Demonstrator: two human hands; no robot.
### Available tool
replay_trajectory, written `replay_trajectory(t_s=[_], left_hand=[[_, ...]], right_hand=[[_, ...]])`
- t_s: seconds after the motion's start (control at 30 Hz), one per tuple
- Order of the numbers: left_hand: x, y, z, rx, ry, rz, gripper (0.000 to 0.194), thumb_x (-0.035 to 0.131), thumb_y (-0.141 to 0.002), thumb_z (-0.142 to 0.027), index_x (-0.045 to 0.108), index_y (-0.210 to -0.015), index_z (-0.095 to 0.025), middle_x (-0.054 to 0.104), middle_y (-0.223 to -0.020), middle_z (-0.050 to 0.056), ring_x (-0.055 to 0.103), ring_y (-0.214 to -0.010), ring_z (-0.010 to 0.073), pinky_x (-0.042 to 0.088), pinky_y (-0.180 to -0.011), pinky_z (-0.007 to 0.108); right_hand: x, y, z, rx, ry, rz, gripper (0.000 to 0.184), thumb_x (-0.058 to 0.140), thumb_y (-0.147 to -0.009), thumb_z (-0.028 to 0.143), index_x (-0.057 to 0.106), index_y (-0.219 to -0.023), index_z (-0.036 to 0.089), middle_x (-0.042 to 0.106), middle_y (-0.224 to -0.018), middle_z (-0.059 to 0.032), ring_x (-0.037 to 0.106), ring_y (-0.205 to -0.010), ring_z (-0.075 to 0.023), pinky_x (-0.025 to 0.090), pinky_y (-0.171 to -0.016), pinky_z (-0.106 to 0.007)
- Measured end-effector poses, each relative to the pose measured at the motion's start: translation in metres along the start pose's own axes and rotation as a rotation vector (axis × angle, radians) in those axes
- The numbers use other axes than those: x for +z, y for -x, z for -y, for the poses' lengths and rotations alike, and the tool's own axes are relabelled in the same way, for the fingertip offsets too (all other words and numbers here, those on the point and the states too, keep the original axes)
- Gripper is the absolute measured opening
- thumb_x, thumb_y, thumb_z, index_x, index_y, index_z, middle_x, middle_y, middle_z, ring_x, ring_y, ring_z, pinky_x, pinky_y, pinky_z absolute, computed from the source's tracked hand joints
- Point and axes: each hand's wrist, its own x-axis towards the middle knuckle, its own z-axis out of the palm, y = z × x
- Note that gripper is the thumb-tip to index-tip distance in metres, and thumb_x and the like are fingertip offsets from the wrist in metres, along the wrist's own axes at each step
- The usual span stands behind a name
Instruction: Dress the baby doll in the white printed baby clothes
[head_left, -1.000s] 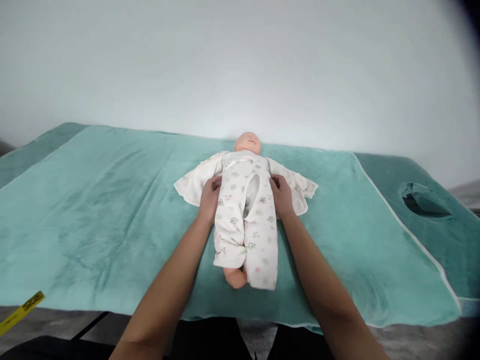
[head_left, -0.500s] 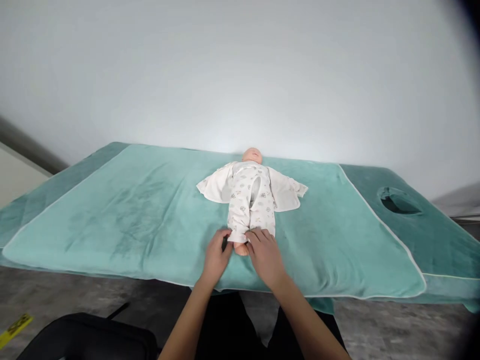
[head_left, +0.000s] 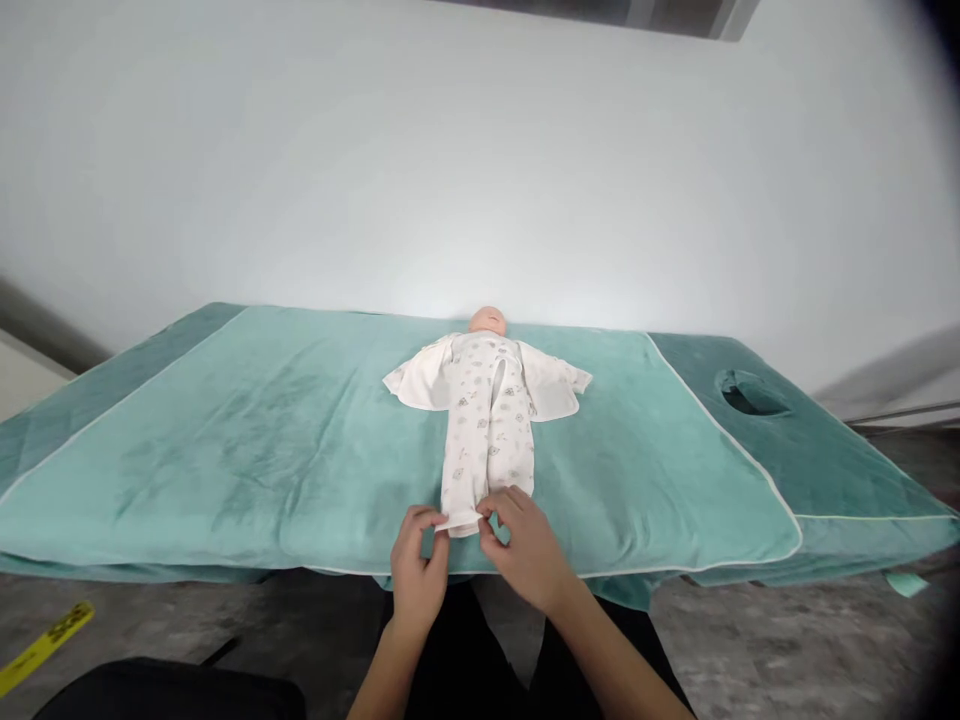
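Observation:
A baby doll lies on its back on a teal towel, head toward the wall. It wears white patterned trousers over an open white top spread to both sides. My left hand pinches the hem of the left trouser leg at the near end. My right hand grips the same hem from the right side. The doll's foot is hidden inside the leg.
The towel covers a teal massage table with a face hole at the right end. A white wall stands behind. Grey floor lies in front, with a yellow tape strip at the lower left and a dark object below.
My hands went from the doll's waist down to the trouser cuffs. The trouser leg is now stretched longer toward me and covers the foot that showed before. The view has pulled back.

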Motion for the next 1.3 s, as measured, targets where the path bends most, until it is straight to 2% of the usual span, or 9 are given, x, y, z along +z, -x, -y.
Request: replay_trajectory(t_s=[0.13,0.23,0.33,0.5,0.67,0.8,1.07,1.2,1.3], left_hand=[[-0.003,0.013,0.011,-0.027,-0.134,-0.002,0.01,0.05,-0.091,-0.017,0.058,-0.092,-0.022,0.06,-0.093,0.004,0.062,-0.089,0.0208,0.053,-0.079,0.034],[0.0,0.015,0.015,0.01,-0.232,-0.053,0.018,0.05,-0.09,-0.014,0.058,-0.104,-0.021,0.06,-0.107,0.009,0.061,-0.103,0.0252,0.053,-0.087,0.041],[0.011,0.01,0.009,0.132,-0.304,0.039,0.03,0.053,-0.091,-0.015,0.058,-0.12,-0.023,0.058,-0.124,0.012,0.055,-0.121,0.0291,0.05,-0.098,0.048],[0.038,-0.015,-0.008,0.339,-0.462,0.244,0.042,0.057,-0.091,-0.015,0.055,-0.132,-0.024,0.051,-0.143,0.013,0.04,-0.141,0.0322,0.042,-0.111,0.053],[0.048,-0.03,-0.021,0.411,-0.518,0.304,0.04,0.065,-0.09,-0.031,0.057,-0.128,-0.024,0.055,-0.142,0.012,0.039,-0.142,0.0341,0.033,-0.116,0.06],[0.058,-0.027,-0.033,0.44,-0.527,0.394,0.042,0.064,-0.091,-0.034,0.055,-0.131,-0.025,0.061,-0.133,0.011,0.051,-0.132,0.031,0.026,-0.118,0.062],[0.081,-0.023,-0.045,0.356,-0.554,0.27,0.027,0.063,-0.086,-0.022,0.061,-0.113,-0.022,0.068,-0.108,0.009,0.065,-0.104,0.0277,0.029,-0.117,0.062],[0.079,-0.018,-0.048,0.418,-0.425,0.136,0.015,0.054,-0.088,-0.016,0.061,-0.098,-0.024,0.068,-0.087,0.004,0.067,-0.086,0.0217,0.042,-0.111,0.053],[0.071,-0.011,-0.045,0.392,-0.337,0.041,0.013,0.051,-0.088,-0.015,0.058,-0.09,-0.025,0.065,-0.078,0.002,0.066,-0.08,0.0209,0.049,-0.102,0.05]], right_hand=[[0.004,0.022,-0.02,0.003,-0.019,0.005,0.034,0.051,-0.09,0.012,0.061,-0.119,0.027,0.066,-0.116,-0.0063,0.061,-0.11,-0.0243,0.052,-0.093,-0.042],[0.003,0.032,-0.043,0.115,0.029,-0.12,0.046,0.049,-0.092,0.014,0.054,-0.135,0.03,0.056,-0.137,-0.0095,0.053,-0.128,-0.0284,0.048,-0.104,-0.05],[-0.002,0.031,-0.059,0.233,0.033,-0.244,0.039,0.056,-0.091,0.021,0.059,-0.129,0.027,0.061,-0.127,-0.0113,0.059,-0.119,-0.0303,0.052,-0.098,-0.05],[-0.001,0.021,-0.075,0.258,-0.096,-0.253,0.016,0.054,-0.093,0.026,0.068,-0.1,0.024,0.068,-0.1,-0.0064,0.064,-0.096,-0.0242,0.052,-0.087,-0.04],[-0.005,0.029,-0.097,0.221,-0.418,-0.287,0.014,0.057,-0.092,0.029,0.069,-0.089,0.023,0.067,-0.093,-0.0045,0.063,-0.087,-0.021,0.05,-0.08,-0.034],[-0.016,0.038,-0.111,0.201,-0.637,-0.274,0.015,0.064,-0.09,0.036,0.069,-0.084,0.023,0.066,-0.089,-0.0042,0.062,-0.086,-0.0212,0.049,-0.08,-0.034],[-0.029,0.044,-0.117,0.223,-0.737,-0.111,0.029,0.069,-0.083,0.053,0.073,-0.08,0.024,0.066,-0.083,-0.0055,0.062,-0.078,-0.0226,0.051,-0.074,-0.037],[-0.032,0.042,-0.113,0.221,-0.748,-0.108,0.028,0.071,-0.082,0.052,0.075,-0.078,0.025,0.066,-0.08,-0.005,0.063,-0.075,-0.022,0.053,-0.072,-0.037],[-0.038,0.04,-0.104,0.194,-0.718,-0.015,0.018,0.07,-0.083,0.046,0.078,-0.081,0.031,0.069,-0.08,-0.004,0.066,-0.076,-0.0238,0.054,-0.072,-0.04]])
